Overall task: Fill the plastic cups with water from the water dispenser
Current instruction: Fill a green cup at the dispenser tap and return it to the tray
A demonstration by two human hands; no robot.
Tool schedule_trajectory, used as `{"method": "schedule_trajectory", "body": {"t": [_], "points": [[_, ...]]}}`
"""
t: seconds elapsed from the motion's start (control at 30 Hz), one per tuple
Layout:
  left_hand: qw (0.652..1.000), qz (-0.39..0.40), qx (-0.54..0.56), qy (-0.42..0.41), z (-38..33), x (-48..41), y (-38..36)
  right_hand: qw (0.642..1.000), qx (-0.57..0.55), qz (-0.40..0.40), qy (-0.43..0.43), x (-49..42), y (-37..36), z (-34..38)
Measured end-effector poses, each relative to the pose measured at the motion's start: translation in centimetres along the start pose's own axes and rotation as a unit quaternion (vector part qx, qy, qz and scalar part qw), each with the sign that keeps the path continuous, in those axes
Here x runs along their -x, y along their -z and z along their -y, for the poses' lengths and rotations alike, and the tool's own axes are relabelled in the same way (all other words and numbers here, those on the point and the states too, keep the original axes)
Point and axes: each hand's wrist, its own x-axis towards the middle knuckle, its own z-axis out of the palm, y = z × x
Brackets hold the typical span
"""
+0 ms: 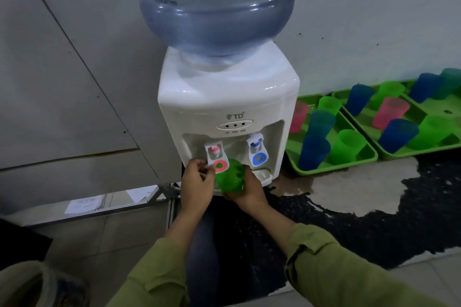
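Under red-ringed white tap lever (219, 164): green translucent plastic cup (230, 178), near upright, gripped by right hand (247, 190) from its right; left hand (195, 179), nearer the lever, pinches it.

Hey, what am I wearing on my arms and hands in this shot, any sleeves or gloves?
Both arms are in loose, long olive-green sleeves: the left sleeve and right sleeve have plain stitched cuffs that end short of the wrists. The left hand and right hand are bare, with no gloves, and no watch or bracelet shows.
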Motion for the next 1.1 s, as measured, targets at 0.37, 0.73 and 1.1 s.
{"method": "schedule_trajectory", "body": {"t": [0.37,0.73,1.1], "points": [[0.998,-0.049,-0.023,0.027,-0.7,7.6,-3.9,0.996,0.067,0.060,0.008,2.2,6.2,-4.8],[0.999,0.026,-0.028,-0.010,-6.2,14.2,-15.8,0.999,0.005,0.003,0.033,5.0,21.5,-10.9],[0.981,0.173,-0.002,-0.090,-16.8,14.7,-33.0,0.991,0.015,-0.134,-0.005,2.6,38.8,-16.7]]}}
